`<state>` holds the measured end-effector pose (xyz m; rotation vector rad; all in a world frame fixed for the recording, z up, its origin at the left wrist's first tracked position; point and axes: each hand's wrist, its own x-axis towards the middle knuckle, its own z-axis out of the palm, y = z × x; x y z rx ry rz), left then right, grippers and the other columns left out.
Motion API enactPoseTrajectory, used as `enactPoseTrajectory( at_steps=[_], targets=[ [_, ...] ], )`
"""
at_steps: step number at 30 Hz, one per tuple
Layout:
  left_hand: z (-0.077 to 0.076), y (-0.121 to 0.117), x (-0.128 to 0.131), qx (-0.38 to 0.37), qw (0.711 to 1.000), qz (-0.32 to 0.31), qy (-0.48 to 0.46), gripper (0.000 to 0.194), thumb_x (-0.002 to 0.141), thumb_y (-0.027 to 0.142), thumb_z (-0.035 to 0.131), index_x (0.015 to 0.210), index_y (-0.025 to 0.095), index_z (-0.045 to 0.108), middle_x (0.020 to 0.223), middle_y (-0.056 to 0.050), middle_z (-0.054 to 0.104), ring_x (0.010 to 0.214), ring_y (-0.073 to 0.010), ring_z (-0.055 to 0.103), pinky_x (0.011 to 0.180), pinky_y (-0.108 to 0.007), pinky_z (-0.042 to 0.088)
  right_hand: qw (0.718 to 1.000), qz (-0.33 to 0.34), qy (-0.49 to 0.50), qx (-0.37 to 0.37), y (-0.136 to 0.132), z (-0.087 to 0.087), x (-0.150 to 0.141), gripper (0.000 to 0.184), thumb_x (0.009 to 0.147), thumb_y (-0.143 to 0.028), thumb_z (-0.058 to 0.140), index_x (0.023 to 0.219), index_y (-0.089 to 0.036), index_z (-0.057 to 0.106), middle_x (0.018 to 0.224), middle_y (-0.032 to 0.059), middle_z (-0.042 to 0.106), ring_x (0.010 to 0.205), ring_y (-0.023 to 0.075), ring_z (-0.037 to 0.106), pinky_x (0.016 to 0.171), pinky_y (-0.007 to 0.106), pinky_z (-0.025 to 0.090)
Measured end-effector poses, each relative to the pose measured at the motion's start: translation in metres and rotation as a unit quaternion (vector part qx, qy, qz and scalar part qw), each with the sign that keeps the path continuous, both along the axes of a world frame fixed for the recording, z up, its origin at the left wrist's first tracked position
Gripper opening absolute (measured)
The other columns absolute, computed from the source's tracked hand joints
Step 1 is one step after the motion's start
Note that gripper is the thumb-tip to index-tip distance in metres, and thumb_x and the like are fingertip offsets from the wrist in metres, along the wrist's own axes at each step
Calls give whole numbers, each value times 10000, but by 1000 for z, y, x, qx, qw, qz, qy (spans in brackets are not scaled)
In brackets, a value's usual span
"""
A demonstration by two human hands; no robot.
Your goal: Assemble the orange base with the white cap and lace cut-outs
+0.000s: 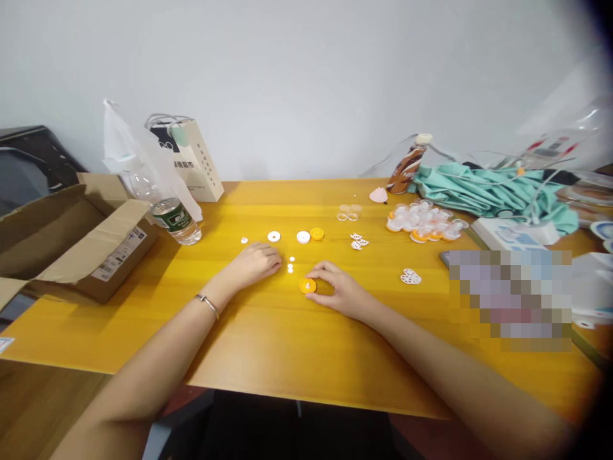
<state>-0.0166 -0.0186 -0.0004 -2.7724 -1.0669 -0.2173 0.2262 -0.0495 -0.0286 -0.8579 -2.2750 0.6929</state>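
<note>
My right hand (341,291) grips a round orange disc (308,286) at its right edge, between thumb and forefinger. The disc has a small white piece at its centre. To its left my left hand (256,260) rests on the table with the fingers curled together; whether anything is inside them is hidden. Several small white discs (290,268) lie between the two hands. Farther back are a white ring-shaped disc (274,236), another white disc (303,237) and an orange one (317,234) touching it. A tiny white piece (244,240) lies behind my left hand.
White cut-out pieces (410,276), clear rings (349,212) and clustered orange-and-clear round cases (424,220) lie on the right. A brown bottle (408,164) and green cloth (488,190) stand behind. At left are a cardboard box (81,239), water bottle (176,220) and paper bag (196,163).
</note>
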Motion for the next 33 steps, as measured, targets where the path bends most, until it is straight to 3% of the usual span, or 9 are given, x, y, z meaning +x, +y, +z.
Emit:
enactPoseTrajectory(
  at_steps=[3, 10, 14, 17, 20, 24, 29, 33],
  targets=[
    [0, 1, 0, -15, 1000, 4, -13, 203, 865, 236, 449, 800, 161, 627, 772, -46, 624, 739, -154, 566, 707, -274, 417, 1000, 1, 1, -2, 0, 1, 0, 222, 746, -241, 618, 963, -209, 585, 956, 60, 555, 892, 184, 582, 836, 330, 471],
    [-2, 0, -6, -108, 983, 21, -145, 169, 853, 221, 467, 867, 174, 628, 851, -50, 643, 816, -151, 580, 769, -277, 441, 1000, 5, -9, -4, 1, 1, 1, 226, 748, -251, 619, 966, -207, 582, 963, 67, 550, 904, 186, 579, 844, 325, 469],
    [-6, 1, -6, -189, 954, 70, -223, 148, 793, 276, 567, 877, 161, 609, 877, -47, 630, 802, -147, 576, 756, -273, 456, 1000, 5, -13, -6, 1, 1, 1, 225, 748, -248, 619, 964, -200, 583, 970, 73, 551, 910, 189, 575, 845, 331, 467],
    [-10, 4, -4, -246, 927, 128, -254, 124, 761, 257, 592, 800, 140, 599, 777, -30, 627, 700, -133, 574, 666, -247, 459, 1000, 6, -12, -5, 1, 0, 1, 223, 749, -251, 617, 963, -199, 583, 974, 72, 550, 915, 190, 574, 844, 336, 466],
    [-10, 6, -1, -241, 929, 153, -234, 95, 779, 212, 546, 754, 143, 606, 742, -22, 633, 663, -129, 563, 641, -243, 435, 1000, 6, -11, -4, 2, -1, 1, 229, 752, -253, 615, 971, -196, 581, 976, 71, 546, 915, 186, 572, 850, 336, 462],
    [-8, 1, 2, -208, 943, 119, -230, 86, 786, 186, 530, 760, 145, 602, 765, -27, 617, 691, -129, 549, 659, -242, 423, 1000, 7, -13, -5, 2, -1, 1, 234, 753, -248, 614, 980, -201, 579, 978, 70, 544, 914, 185, 568, 854, 338, 459],
    [-14, -3, 14, -217, 923, 94, -303, 112, 786, 217, 571, 865, 151, 615, 850, -38, 588, 713, -112, 547, 661, -222, 435, 1000, 7, -8, -5, 1, 0, 0, 228, 747, -249, 619, 968, -205, 585, 967, 66, 551, 907, 187, 575, 841, 336, 466],
    [-18, -1, 20, -219, 925, 86, -300, 106, 805, 203, 555, 777, 146, 639, 792, -36, 596, 716, -116, 555, 675, -225, 441, 1000, 3, -6, -5, 1, 0, 0, 230, 744, -250, 622, 967, -203, 586, 966, 65, 550, 902, 183, 575, 840, 331, 466]
  ],
)
